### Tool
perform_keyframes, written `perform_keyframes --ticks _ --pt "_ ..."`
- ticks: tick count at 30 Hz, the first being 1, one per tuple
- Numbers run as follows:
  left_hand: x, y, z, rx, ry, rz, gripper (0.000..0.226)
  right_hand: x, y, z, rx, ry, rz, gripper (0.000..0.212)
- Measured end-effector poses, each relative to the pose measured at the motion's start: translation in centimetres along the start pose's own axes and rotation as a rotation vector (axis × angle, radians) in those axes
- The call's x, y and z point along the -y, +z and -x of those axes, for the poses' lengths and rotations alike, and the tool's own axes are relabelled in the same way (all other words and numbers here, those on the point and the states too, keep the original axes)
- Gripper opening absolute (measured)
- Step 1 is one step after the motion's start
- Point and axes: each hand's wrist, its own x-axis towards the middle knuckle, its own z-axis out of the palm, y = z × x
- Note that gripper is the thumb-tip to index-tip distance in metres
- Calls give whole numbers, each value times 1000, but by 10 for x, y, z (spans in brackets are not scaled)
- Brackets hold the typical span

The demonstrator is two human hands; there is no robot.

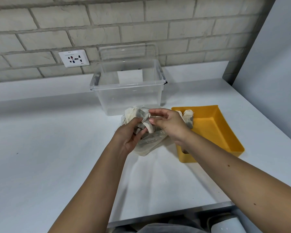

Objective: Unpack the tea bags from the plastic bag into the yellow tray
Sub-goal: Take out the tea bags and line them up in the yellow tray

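a white bench [57,140] is running along a pale brick wall [57,22] carrying a wall socket [74,58], with a clear storage box [129,98] sitting open at the back. the yellow tray [232,132] is lying at the right, loose tea bags [188,119] leaning in its far left corner. over the plastic bag [148,145] just beside it, the left hand [129,133] is gripping a clump of tea bags [136,113] while the right hand [168,123] is pinching a single tea bag [149,128] from it.

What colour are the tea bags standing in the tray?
The tea bags are off-white with dark grey patches; head view, against the yellow tray.
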Motion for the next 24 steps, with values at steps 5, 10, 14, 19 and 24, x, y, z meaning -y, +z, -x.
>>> perform_keyframes --ticks 5,10,14,19,24 --pt "2 -1 -1 38 -6 14 4 2 -3 -3 15 67 103 30" --pt "-3 2 3 45 20 9 24 10 -11 0 13 72 277 16" --pt "-10 5 1 -23 46 17 39 18 -28 3 -47 59 261 4" --pt "-5 18 1 43 117 -166 16 37 -83 7 -192 -13 272 7" --pt "11 39 -3 101 172 -358 13 24 -147 -2 -303 54 471 12"
